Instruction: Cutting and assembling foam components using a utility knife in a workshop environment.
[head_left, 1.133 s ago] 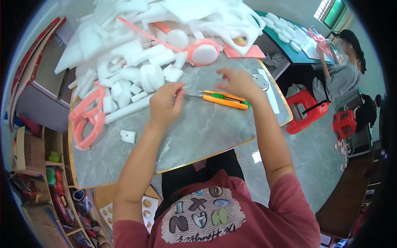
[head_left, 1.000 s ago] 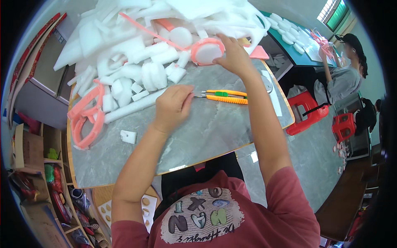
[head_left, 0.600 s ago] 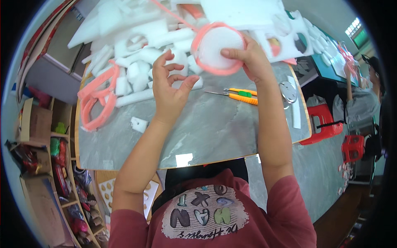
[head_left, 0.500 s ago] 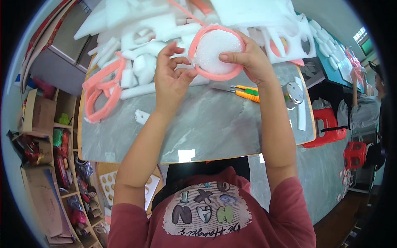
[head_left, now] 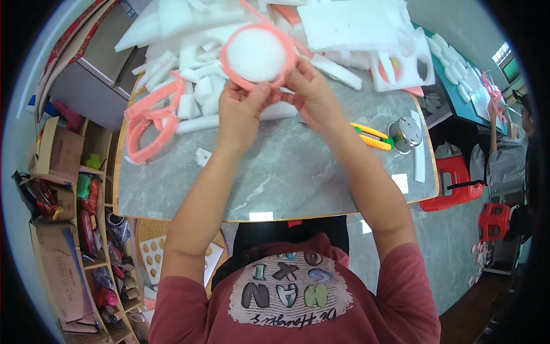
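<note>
Above the far part of the table I hold a round white foam disc (head_left: pixel 256 54) with a pink foam strip (head_left: pixel 288 49) wrapped round its edge. My left hand (head_left: pixel 240 114) is closed at the lower rim, thumb against the pink strip. At the lower right of the rim, my right hand (head_left: pixel 312 94) pinches the strip between thumb and fingers. Yellow-handled cutters (head_left: pixel 375 137) lie beside my right forearm, partly hidden by it. Close to them stands a round metal tin (head_left: pixel 405 135).
White foam offcuts (head_left: pixel 206 94) and sheets (head_left: pixel 355 26) pile up at the table's far side. Bent pink foam pieces (head_left: pixel 152 129) lie at the left. A shelf (head_left: pixel 91 229) stands left, red stools (head_left: pixel 452 183) right. Another person (head_left: pixel 501 155) sits at the far right.
The wrapped disc has moved left and away from me. My left hand has come from beside it to grip its lower rim; my right hand has shifted down along the rim.
</note>
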Available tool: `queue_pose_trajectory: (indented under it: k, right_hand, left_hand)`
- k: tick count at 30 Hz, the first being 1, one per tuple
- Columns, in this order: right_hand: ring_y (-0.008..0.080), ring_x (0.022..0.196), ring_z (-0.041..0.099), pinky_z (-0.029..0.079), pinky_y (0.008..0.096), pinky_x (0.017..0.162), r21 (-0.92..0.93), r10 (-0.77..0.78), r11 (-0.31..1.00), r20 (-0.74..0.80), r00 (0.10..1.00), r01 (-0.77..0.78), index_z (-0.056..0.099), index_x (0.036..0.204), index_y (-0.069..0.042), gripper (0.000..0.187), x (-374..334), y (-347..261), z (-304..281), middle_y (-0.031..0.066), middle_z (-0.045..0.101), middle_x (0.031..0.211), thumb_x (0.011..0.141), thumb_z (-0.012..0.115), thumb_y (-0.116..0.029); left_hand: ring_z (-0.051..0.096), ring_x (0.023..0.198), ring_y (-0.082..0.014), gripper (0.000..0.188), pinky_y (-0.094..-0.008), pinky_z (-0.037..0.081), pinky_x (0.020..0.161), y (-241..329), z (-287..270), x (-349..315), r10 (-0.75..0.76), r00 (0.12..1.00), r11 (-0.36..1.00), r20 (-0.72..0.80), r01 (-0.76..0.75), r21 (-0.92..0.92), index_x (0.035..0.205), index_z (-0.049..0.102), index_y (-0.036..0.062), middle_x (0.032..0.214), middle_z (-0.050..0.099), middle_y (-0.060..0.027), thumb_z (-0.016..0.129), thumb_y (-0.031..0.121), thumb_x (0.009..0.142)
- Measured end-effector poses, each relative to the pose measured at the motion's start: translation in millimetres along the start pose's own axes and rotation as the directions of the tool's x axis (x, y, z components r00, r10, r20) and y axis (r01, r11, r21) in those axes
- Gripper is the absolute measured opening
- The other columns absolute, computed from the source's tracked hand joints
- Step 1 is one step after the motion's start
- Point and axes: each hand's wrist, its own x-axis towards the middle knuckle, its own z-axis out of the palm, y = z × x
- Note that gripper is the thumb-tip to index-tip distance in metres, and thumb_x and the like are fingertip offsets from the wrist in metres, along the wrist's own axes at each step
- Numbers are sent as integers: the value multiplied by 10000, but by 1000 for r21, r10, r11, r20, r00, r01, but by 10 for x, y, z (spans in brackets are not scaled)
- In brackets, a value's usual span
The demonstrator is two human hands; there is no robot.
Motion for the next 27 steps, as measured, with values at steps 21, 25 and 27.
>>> queue_pose_trajectory:
  k: [21, 25, 27]
  right_hand:
    - [187, 959, 589, 481, 358, 824, 386, 97, 910, 149, 984, -148, 473, 1195, -22, 486, -7, 69, -48, 86, 612, 1033, 874, 579, -371]
    - [162, 979, 566, 444, 329, 872, 243, 12, 970, 72, 997, -30, 483, 1203, -18, 473, 17, 62, -58, 62, 590, 1095, 851, 635, -296]
    - [147, 930, 580, 447, 311, 851, 149, -56, 987, 2, 998, 55, 499, 1191, -16, 460, 59, 55, -83, 63, 594, 1085, 841, 655, -270]
  left_hand:
    - [565, 878, -178, 177, -332, 469, 783, 4, -270, 70, -322, 912, 789, 253, 406, -461, 959, 572, 65, 906, 598, -38, 595, 125, 795]
    - [551, 881, -182, 263, -326, 471, 769, 62, -96, 54, -344, 939, 885, -9, 321, -338, 1029, 544, 52, 970, 570, -46, 570, 259, 868]
    - [527, 881, -149, 387, -283, 454, 756, 75, -81, 51, 50, 978, 997, -203, -38, 62, 1075, 526, 37, 982, 541, -36, 540, 382, 898]
